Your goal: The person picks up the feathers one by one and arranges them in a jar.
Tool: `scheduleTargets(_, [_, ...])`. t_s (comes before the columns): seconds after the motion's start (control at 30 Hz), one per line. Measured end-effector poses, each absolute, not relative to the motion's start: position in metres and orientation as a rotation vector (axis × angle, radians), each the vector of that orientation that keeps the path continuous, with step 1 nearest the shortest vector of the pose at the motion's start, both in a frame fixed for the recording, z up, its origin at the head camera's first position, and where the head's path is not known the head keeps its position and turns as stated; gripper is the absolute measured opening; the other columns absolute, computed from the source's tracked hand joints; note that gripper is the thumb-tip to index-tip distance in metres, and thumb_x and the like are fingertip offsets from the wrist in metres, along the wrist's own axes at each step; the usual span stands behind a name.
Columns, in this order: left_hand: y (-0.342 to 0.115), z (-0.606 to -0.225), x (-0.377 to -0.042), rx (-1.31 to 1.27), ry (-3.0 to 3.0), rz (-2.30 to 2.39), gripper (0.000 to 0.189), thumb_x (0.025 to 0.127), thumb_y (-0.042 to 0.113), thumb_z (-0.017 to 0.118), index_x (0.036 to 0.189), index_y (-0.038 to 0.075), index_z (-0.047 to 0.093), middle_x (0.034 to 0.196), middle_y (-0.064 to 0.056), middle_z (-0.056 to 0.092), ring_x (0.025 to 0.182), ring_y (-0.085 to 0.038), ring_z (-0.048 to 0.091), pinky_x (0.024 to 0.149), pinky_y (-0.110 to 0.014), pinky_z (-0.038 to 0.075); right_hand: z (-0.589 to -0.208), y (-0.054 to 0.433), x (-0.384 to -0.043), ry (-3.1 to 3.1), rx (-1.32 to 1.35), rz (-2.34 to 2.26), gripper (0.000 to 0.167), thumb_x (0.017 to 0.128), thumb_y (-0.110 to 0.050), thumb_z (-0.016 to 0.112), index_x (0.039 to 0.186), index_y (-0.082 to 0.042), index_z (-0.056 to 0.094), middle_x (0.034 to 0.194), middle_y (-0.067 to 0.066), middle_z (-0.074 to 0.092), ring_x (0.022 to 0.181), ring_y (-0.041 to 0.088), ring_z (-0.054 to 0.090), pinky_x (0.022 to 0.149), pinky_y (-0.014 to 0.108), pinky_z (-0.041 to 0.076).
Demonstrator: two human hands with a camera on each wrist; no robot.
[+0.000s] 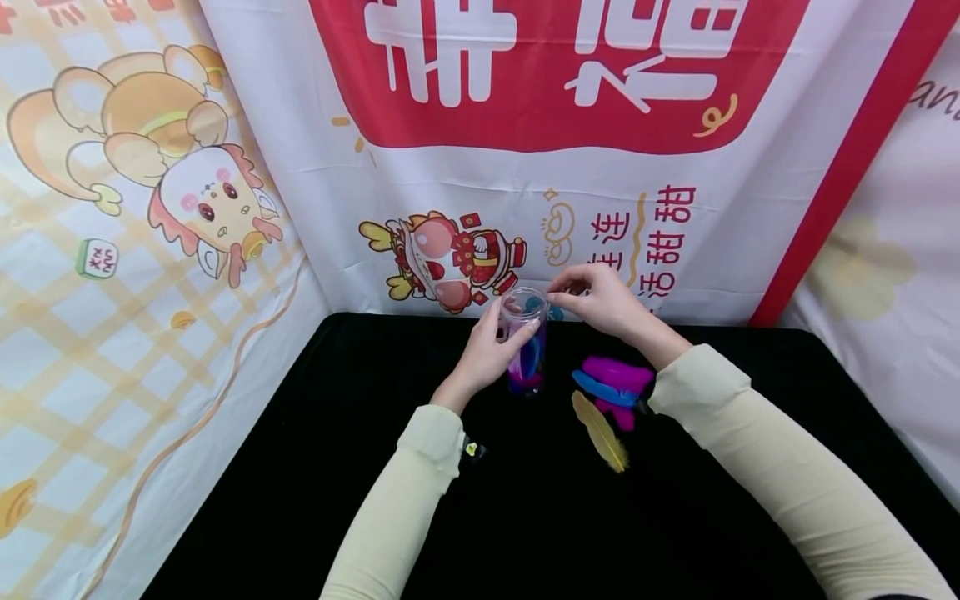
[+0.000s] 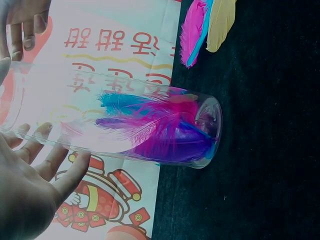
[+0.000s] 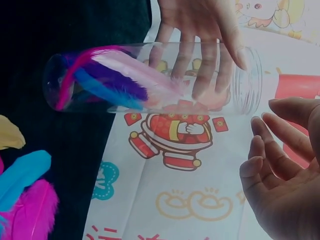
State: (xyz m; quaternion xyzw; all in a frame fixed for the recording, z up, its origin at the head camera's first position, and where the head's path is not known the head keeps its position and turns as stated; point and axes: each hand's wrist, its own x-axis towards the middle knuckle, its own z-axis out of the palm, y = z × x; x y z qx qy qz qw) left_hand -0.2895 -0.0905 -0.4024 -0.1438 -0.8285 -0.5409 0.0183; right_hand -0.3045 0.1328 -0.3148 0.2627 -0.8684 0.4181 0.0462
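Observation:
My left hand point(image 1: 487, 354) holds a clear, open-topped plastic jar point(image 3: 252, 82) upright near the back of the black table, thumb and fingers round its upper part. Purple point(image 3: 115, 75), blue point(image 3: 107, 91) and pale pink point(image 3: 142, 72) feathers lie in the lower part of the jar, along with magenta point(image 2: 165, 117) ones. Beside the rim is my right hand point(image 1: 600, 302), fingers loosely bent. Thumb and forefinger stand a little apart in the right wrist view, with nothing between them.
Right of the jar, magenta point(image 1: 618, 372), blue point(image 1: 603, 388) and golden-yellow point(image 1: 600, 432) feathers lie on the black cloth point(image 1: 525, 517), some under my right forearm. A small dark object point(image 1: 474, 450) shows at the left cuff. A printed hanging point(image 1: 450, 183) rises behind the table.

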Motion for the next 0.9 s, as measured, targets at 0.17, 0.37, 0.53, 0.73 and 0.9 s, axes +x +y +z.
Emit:
scheduleTargets(0.17, [-0.091,-0.403,-0.289,-0.446,-2.571,-1.676,0.088,0.092,0.070,0.060,0.160,0.023,0.029,0.154,-0.004,0.042,0.140,-0.023,0.046,0.112,-0.049,0.043,-0.318,0.138,-0.303,-2.667,0.804,1.274,0.014,0.097,-0.015,0.071,0.102,-0.005,0.078,0.095,0.010,0.073,0.083,0.024,0.062,0.071,0.032,0.050])
scheduleTargets(0.37, [-0.090,-0.403,-0.290,-0.441,-2.573,-1.666,0.089,0.092,0.071,0.059,0.160,0.022,0.029,0.153,-0.003,0.043,0.139,-0.024,0.046,0.112,-0.049,0.043,-0.321,0.145,-0.301,-2.692,0.790,1.277,0.013,0.097,-0.015,0.071,0.103,-0.005,0.077,0.097,0.010,0.073,0.085,0.023,0.063,0.073,0.034,0.052])
scheduleTargets(0.53, [-0.090,-0.402,-0.289,-0.441,-2.573,-1.669,0.087,0.093,0.069,0.059,0.160,0.022,0.029,0.153,-0.004,0.043,0.140,-0.025,0.045,0.113,-0.049,0.042,-0.325,0.151,-0.301,-2.705,0.764,1.272,0.014,0.097,-0.015,0.071,0.105,-0.006,0.077,0.098,0.009,0.073,0.085,0.023,0.064,0.073,0.035,0.053])
scheduleTargets(0.73, [-0.090,-0.402,-0.288,-0.438,-2.565,-1.671,0.087,0.093,0.068,0.060,0.159,0.022,0.030,0.154,-0.005,0.042,0.140,-0.026,0.045,0.113,-0.051,0.042,-0.329,0.158,-0.304,-2.704,0.775,1.262,0.014,0.097,-0.014,0.072,0.104,-0.003,0.078,0.098,0.011,0.074,0.086,0.023,0.065,0.074,0.031,0.054])
scheduleTargets(0.9, [-0.090,-0.402,-0.289,-0.433,-2.568,-1.677,0.086,0.093,0.069,0.061,0.159,0.023,0.030,0.151,-0.004,0.045,0.138,-0.025,0.047,0.113,-0.050,0.042,-0.334,0.165,-0.305,-2.711,0.781,1.243,0.013,0.097,-0.013,0.071,0.104,-0.004,0.077,0.099,0.011,0.073,0.087,0.023,0.066,0.075,0.031,0.053])
